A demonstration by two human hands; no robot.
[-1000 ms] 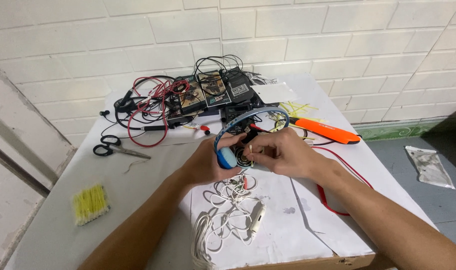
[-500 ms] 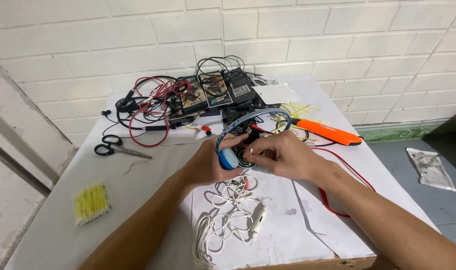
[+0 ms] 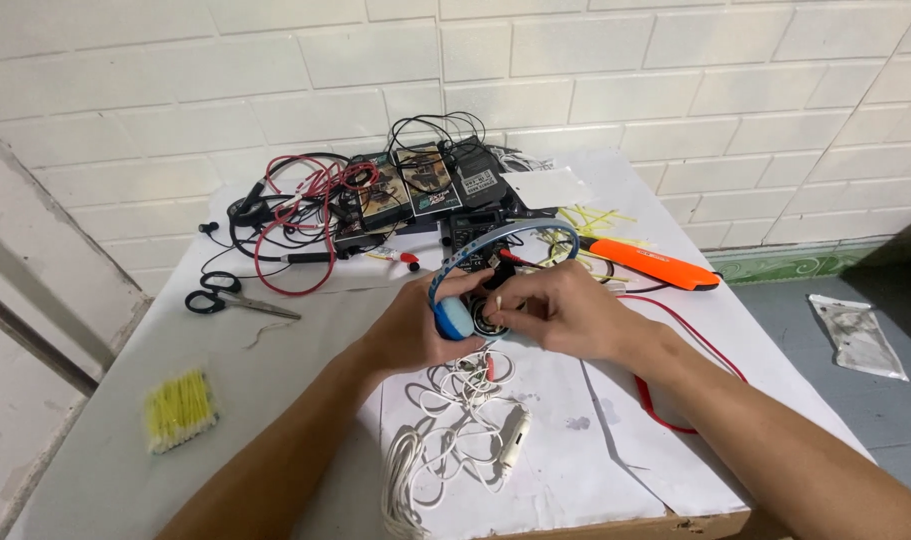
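— Fingers of the left hand [image 3: 415, 335] clasp the blue headphones [image 3: 455, 318] by an ear cup, above the table [image 3: 305, 350]. And the other?

— The right hand [image 3: 565, 315] pinches a cotton swab [image 3: 497, 301] against the second ear cup.

— Around them?

— White tangled cable [image 3: 455, 430] just below; an orange tool [image 3: 650, 264] behind, scissors [image 3: 237, 300] and yellow swabs [image 3: 178, 408] well to the left.

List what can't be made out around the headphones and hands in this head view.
- Bare earpiece of the blue-banded headphones: covered by the right hand.
- Left hand grip on the blue foam ear pad: fingers wrap behind it.
- Thin pale stick at the right fingertips: too small to identify.
- White tangled cable: cut off by the bottom edge.
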